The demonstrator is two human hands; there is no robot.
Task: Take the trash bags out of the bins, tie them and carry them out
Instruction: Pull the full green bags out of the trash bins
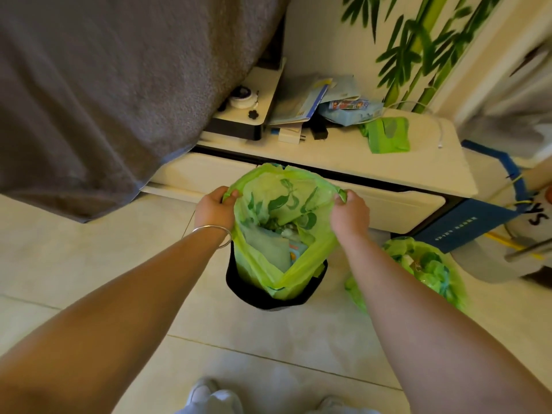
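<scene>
Bag lifted by its rim, halfway out of the bin

Shoes (215, 397) show at six o'clock on the tiled floor (89, 264), and from there our two forearms reach up toward the centre. A bangle (213, 234) sits on our left wrist. Our left hand (215, 209) pinches the green trash bag (283, 234) at its nine o'clock rim, fingers (231, 194) curled over gathered film; our right hand (349, 213) grips the rim at three o'clock the same way. Neither hand is free.

The bag stands in the black bin (268, 297) at centre frame, its lower part inside the bin, its mouth pulled wide between our hands. Its long axis runs upright, mouth toward us, bottom down in the bin. We judge the film thin, soft and slippery, prone to tearing if pulled at one spot, and the load of paper and scraps looks light. Bunched rim on opposite sides is the best hold, giving two tails to knot.

At four o'clock a second green bag (418, 264) lies on the floor, its mouth open. Beyond, at twelve to two o'clock, a low white cabinet (418, 174) carries papers (304, 106) and a green packet (386, 134). A grey blanket (104, 85) fills ten o'clock.
</scene>
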